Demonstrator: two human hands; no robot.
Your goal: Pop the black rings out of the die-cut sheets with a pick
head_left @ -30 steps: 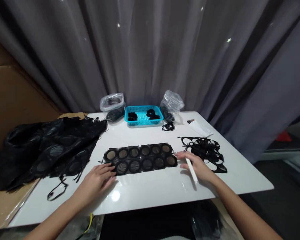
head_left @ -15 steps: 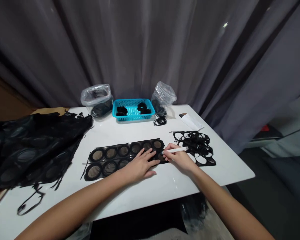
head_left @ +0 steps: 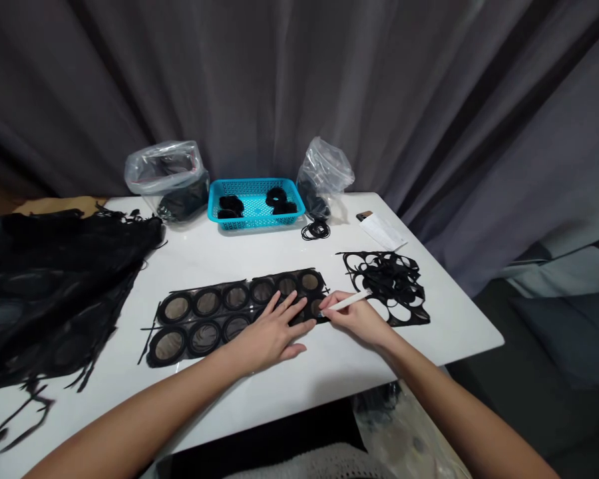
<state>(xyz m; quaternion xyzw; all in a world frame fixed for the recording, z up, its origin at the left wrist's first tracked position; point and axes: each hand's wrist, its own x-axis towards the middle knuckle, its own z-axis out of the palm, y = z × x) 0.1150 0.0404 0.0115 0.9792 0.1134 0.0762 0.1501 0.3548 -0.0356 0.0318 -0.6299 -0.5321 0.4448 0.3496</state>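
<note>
A black sheet [head_left: 194,320] with two rows of round rings lies flat on the white table [head_left: 259,399]. My left hand [head_left: 274,329] rests palm down on its right half, fingers spread, covering some rings in the lower row. In my right hand [head_left: 354,317] is a slim white pen-like tool [head_left: 348,301], pinched like a pencil. Its tip meets the ring at the sheet's lower right end; the exact kind of tip is too small to make out. Just beyond that hand lies a cut-out black sheet [head_left: 397,313] with round holes and loose black scraps heaped on it.
A turquoise basket [head_left: 257,223] holding black rings stands at the back, between two clear plastic bags [head_left: 167,166] with dark contents. Thin black loops [head_left: 316,230] lie before it. A white paper [head_left: 383,231] partly covers a phone-like object. Black material [head_left: 54,286] is heaped at left.
My left hand has moved from the sheet's left end to its right half and flattened there. My right hand has turned the white tool onto the right-end ring. The view has shifted too.
</note>
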